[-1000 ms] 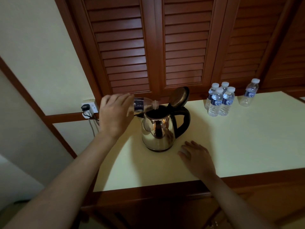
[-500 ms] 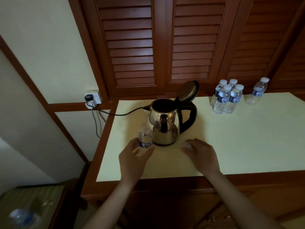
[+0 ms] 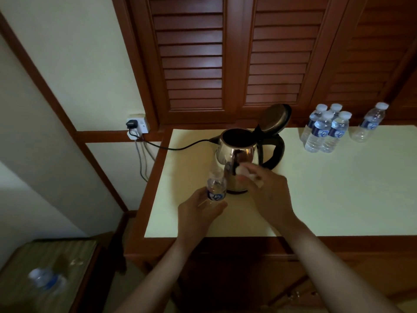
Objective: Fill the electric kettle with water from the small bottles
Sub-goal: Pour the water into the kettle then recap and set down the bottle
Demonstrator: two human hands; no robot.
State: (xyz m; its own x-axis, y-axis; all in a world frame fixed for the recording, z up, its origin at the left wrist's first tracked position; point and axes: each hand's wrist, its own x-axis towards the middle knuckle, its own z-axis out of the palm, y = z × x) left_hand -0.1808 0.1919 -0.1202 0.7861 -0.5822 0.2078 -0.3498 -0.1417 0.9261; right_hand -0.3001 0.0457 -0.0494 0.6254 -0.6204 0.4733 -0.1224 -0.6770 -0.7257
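Note:
A steel electric kettle stands on the cream table top with its lid hinged open. Just in front of it my left hand grips a small clear bottle upright by its lower part; the bottle has no cap on. My right hand is beside the bottle's neck, pinching a white bottle cap in its fingertips. At the back right stands a cluster of several capped small bottles, with one more capped bottle apart to their right.
The kettle's black cord runs left across the table to a wall socket. Louvred wooden doors rise behind the table. Low at the left, a striped stool carries another bottle.
My left hand brought the bottle down from pouring over the kettle and set it upright in front. My right hand left the table top and now holds the white cap near the bottle.

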